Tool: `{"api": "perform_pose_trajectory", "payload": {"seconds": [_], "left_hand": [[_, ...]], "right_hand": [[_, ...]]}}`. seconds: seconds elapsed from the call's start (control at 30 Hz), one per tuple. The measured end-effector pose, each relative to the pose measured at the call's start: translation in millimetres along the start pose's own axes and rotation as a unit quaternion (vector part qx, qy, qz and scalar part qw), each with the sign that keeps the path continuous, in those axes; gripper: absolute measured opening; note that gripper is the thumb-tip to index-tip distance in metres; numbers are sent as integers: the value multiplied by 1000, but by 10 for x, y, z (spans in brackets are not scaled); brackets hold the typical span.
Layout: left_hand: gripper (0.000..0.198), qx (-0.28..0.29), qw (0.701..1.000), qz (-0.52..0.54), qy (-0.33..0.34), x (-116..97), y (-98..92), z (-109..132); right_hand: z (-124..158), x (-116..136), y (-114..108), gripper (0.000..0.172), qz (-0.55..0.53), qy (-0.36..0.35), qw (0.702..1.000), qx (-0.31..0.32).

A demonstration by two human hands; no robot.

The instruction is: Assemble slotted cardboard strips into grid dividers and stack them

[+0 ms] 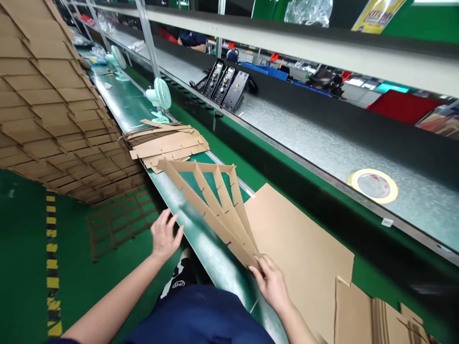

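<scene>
Several slotted cardboard strips stand on edge on the green bench, joined by a cross strip at their far end and fanning together toward me. My right hand pinches their near ends, thumb on one side and fingers on the other. Off the bench's near edge, my left hand hovers with fingers apart and nothing in it. Beyond the fanned strips lies a pile of loose slotted strips. A flat cardboard sheet rests just right of the strips.
A tall stack of assembled cardboard grids rises at the left, with one grid low beside it. Folded cardboard pieces sit at the lower right. A tape roll lies on the grey shelf; small fans stand along the bench.
</scene>
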State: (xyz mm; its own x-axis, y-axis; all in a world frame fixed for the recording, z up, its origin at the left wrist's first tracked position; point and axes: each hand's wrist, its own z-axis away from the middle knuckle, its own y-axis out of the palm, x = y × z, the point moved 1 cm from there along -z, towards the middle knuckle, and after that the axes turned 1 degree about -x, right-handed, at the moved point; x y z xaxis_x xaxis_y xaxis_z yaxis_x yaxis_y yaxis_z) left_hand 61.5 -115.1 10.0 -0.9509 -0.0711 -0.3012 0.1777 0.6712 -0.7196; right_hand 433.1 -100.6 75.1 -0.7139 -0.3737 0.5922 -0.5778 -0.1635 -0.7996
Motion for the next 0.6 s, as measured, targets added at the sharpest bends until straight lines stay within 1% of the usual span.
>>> {"api": "perform_pose_trajectory", "payload": {"seconds": [0.07, 0.1, 0.13, 0.2, 0.27, 0.3, 0.33, 0.37, 0.4, 0.47, 0.53, 0.57, 0.6], "left_hand": [[59, -60, 997, -32, -40, 140, -227, 23], [62, -77, 995, -43, -49, 198, -319, 17], [64, -86, 993, -52, -54, 241, -390, -4], [65, -93, 992, -63, -57, 274, -459, -92], [63, -87, 992, -60, -67, 232, -416, -224], [60, -75, 993, -55, -75, 191, -351, -292], [58, -54, 994, -50, -81, 142, -257, -354], [55, -22, 995, -47, -85, 92, -141, -402], [53, 21, 995, -44, -85, 45, -7, -432], [50, 117, 989, -42, -83, -26, 269, -427], [49, 188, 978, -40, -85, -64, 490, -353], [49, 206, 974, -39, -88, -74, 561, -304], [50, 214, 972, -39, -90, -78, 604, -256]], "right_hand": [[-46, 185, -192, 31, -109, 12, 994, 25], [-65, 252, -271, 33, -172, 30, 983, 53], [-81, 295, -331, 35, -237, 54, 966, 85], [-103, 288, -391, 43, -357, 105, 918, 138], [-125, 146, -381, 49, -435, 147, 873, 165], [-142, 23, -366, 51, -454, 164, 860, 169], [-163, -134, -357, 53, -459, 182, 854, 164], [-188, -319, -361, 55, -451, 204, 855, 155], [-215, -529, -386, 57, -432, 230, 861, 139], [-259, -991, -503, 66, -373, 298, 876, 70], [-260, -1432, -677, 73, -303, 370, 876, -53], [-241, -1612, -760, 76, -262, 393, 873, -123], [-215, -1750, -827, 77, -208, 398, 873, -190]]}}
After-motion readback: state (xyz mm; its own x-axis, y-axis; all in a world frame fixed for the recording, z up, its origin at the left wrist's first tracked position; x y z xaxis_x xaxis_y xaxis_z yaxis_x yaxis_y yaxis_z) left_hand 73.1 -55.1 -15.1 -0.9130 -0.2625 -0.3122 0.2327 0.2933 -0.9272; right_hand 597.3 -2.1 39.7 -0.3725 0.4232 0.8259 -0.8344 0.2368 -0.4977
